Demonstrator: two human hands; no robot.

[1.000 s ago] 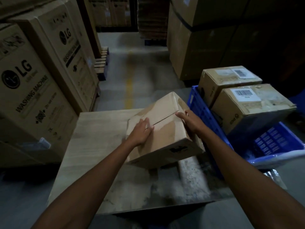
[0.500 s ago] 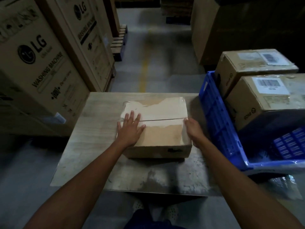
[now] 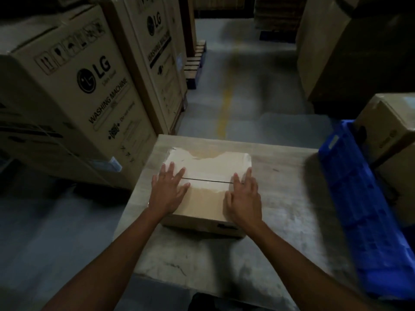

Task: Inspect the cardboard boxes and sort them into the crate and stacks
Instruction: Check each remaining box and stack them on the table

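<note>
Two hands on one cardboard box [image 3: 208,167], flat on table [image 3: 280,176] near its middle, apart from blue crate [image 3: 350,176] at right. Set seam-up, prob. so flaps + tape can be checked. Left hand [image 3: 168,194] & right hand [image 3: 243,198] laid palm-down at either end of the seam, likely pressing flaps to test closure. Fingers [image 3: 170,169] straight, slightly spread, touching top only; nothing gripped. More boxes [image 3: 381,126] behind crate wall. LG cartons [image 3: 78,97] stacked at left.

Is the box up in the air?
No, the box sits flat on the table, left hand and right hand resting on top.
</note>
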